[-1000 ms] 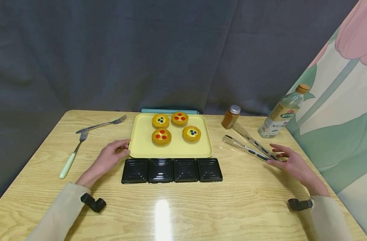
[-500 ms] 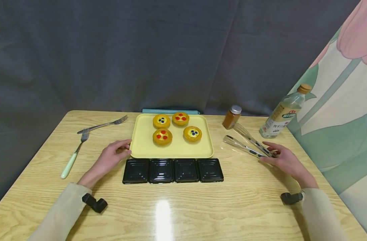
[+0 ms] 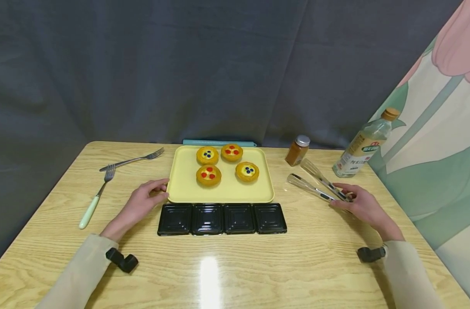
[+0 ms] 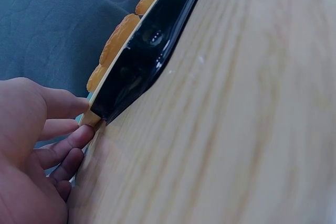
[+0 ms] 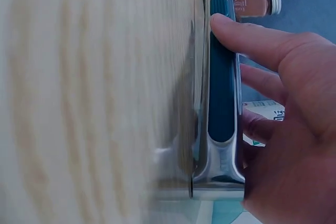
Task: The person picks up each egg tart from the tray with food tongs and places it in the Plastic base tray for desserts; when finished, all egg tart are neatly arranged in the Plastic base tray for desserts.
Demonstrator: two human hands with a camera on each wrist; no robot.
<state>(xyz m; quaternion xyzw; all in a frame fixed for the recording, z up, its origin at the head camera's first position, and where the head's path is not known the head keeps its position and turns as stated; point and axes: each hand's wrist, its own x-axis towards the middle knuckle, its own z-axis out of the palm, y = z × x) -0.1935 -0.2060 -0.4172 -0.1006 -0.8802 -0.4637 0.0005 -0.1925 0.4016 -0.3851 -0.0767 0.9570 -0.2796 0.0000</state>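
Silver tongs [image 5: 222, 93] are pinched between the thumb and fingers of the right hand [image 3: 360, 205], with a bottle [image 3: 358, 152] set just past it. The side of a yellow tray [image 3: 229, 193] is touched by the left hand [image 3: 145, 198], whose thumb and fingers are spread. Tarts [image 3: 209, 176] and a black box [image 3: 221, 219] are set between the hands

The bottle [image 3: 363, 148] and jar [image 5: 251, 1] bear illegible lettering [image 3: 353, 162].
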